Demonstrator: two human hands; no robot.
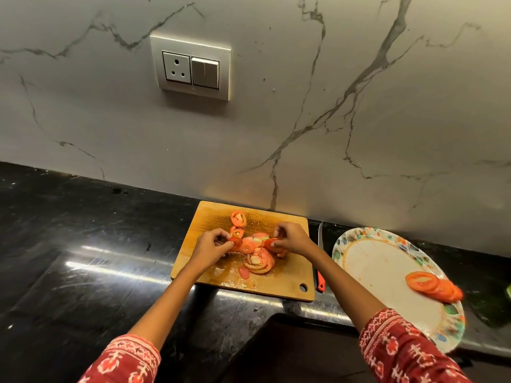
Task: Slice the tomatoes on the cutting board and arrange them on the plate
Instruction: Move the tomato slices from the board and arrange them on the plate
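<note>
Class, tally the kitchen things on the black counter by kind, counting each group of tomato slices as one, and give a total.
Cutting board: 1
Plate: 1
Knife: 1
Groups of tomato slices: 2, one on the board and one on the plate
Total: 5

You see red-orange tomato slices [255, 248] on the tan cutting board [279, 283]; right of the board, a white plate [381, 261] with a multicoloured floral rim; red-and-white patterned sleeves [398, 346].
</note>
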